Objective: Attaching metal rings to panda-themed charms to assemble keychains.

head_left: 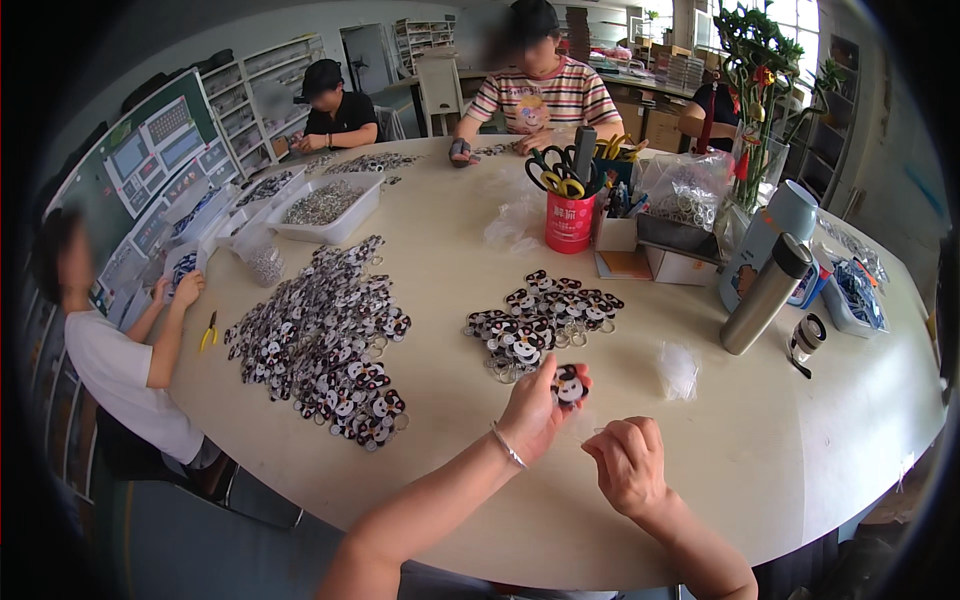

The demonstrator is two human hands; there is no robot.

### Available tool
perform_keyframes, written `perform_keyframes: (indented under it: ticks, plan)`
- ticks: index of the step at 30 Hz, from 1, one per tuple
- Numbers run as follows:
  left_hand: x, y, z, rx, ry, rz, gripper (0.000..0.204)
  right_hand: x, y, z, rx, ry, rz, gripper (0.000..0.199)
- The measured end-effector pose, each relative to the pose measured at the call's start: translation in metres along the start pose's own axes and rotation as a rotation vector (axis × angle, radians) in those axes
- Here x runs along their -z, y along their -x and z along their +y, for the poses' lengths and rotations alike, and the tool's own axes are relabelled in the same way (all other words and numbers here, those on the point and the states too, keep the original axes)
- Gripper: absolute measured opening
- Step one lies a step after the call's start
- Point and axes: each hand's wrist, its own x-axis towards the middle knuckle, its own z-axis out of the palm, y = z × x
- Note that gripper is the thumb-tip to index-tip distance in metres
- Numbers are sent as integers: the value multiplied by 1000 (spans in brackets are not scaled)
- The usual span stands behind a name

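My left hand (533, 412), with a silver bracelet at the wrist, is closed round a black-and-white keychain charm (568, 387) shaped like a cartoon animal. Just right of it, my right hand (632, 462) is closed in a pinch; a faint clear edge shows at its fingertips, too thin to name. Beyond my left hand lies a smaller pile of the same charms (530, 322) with metal rings. A much larger pile of charms (320, 345) spreads to the left. A stack of small clear plastic bags (678, 371) rests on the table right of my hands.
Behind the piles stand a red can (570, 222) of scissors, a steel flask (765, 295), a light blue bottle (775, 235) and a tub of blue items (855, 300). Yellow pliers (209, 332) and a tub of metal rings (328, 205) lie left. Several people sit round the table.
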Motion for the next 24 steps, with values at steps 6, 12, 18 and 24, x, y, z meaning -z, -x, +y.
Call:
perform_keyframes:
  ticks: [6, 12, 18, 24]
  plan:
    - [12, -67, 57, -473, -699, 271, 39, 23, -4, 39, -349, 92, 114, 15]
    - [65, -107, 68, -1034, -1569, 542, 31, 4, 20, 127, -538, 357, 110, 10]
    - [155, -57, 168, -451, -2306, 549, 41, 14, 29, 129, -521, 397, -84, 5]
    - [167, -10, 168, -210, -2178, 276, 39, 23, 19, 123, -497, 359, 138, 11]
